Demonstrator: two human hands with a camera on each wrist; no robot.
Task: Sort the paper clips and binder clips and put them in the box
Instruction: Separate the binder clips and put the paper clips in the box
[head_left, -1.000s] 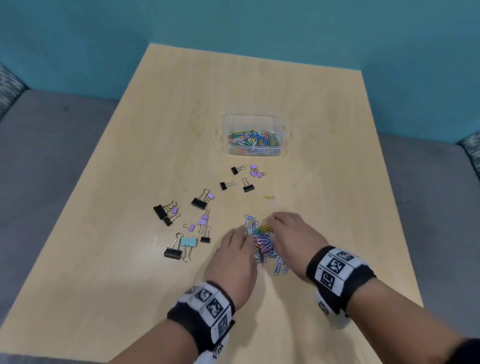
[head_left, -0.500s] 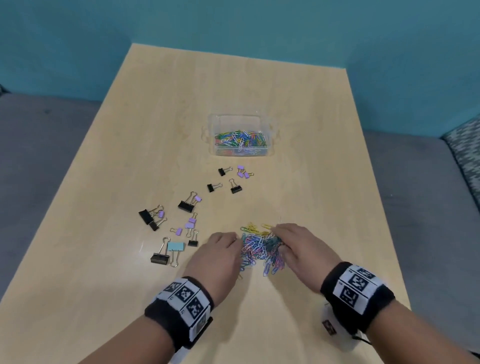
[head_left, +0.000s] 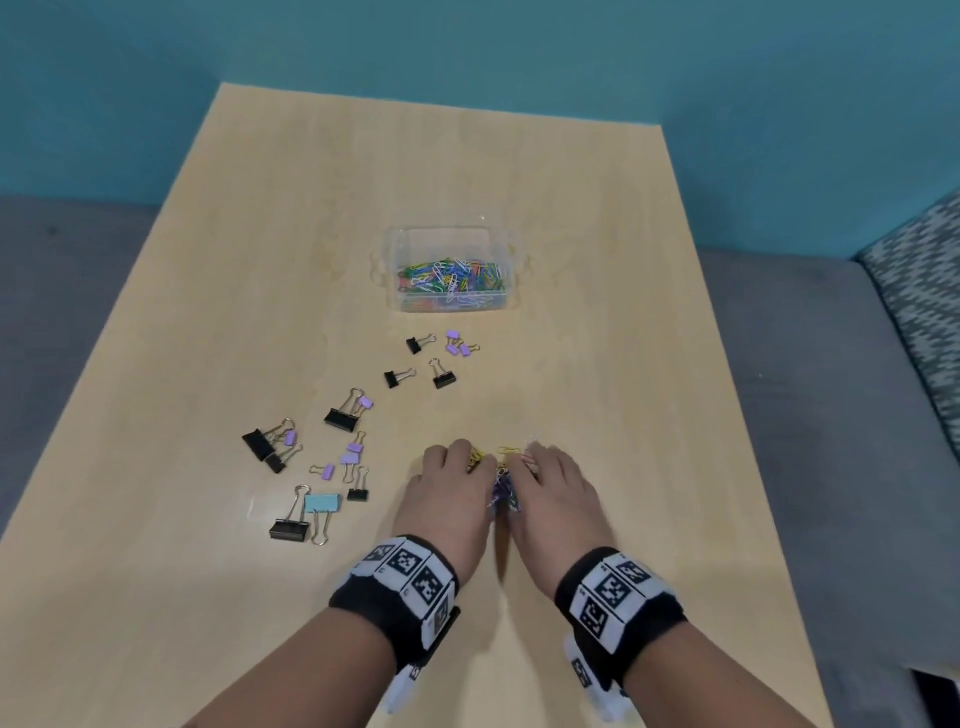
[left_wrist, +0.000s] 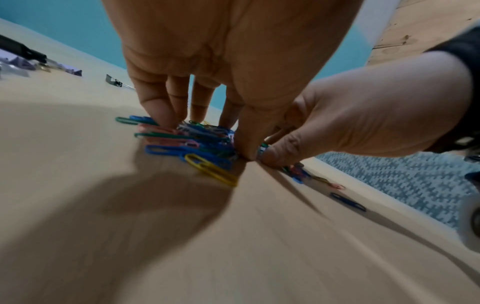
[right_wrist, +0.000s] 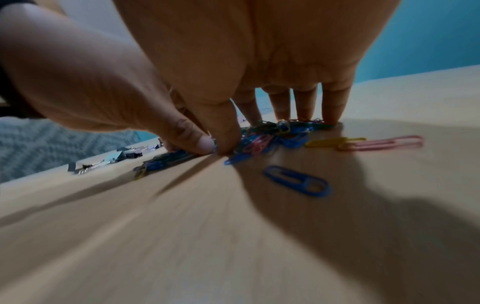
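A light wooden bench (head_left: 467, 171) fills the middle of the view. Behind it stands a teal wall (head_left: 467, 47). On both sides of the bench there is a grey surface (head_left: 810, 395), and at the right edge lies a cushion with a blue-white zigzag pattern (head_left: 919, 291).

We saw our bare forearms, left hand (head_left: 451, 499) and right hand (head_left: 555, 493), each wrist wearing a black band (head_left: 396, 597) with white square-patterned marker tiles, white camera housings beneath.
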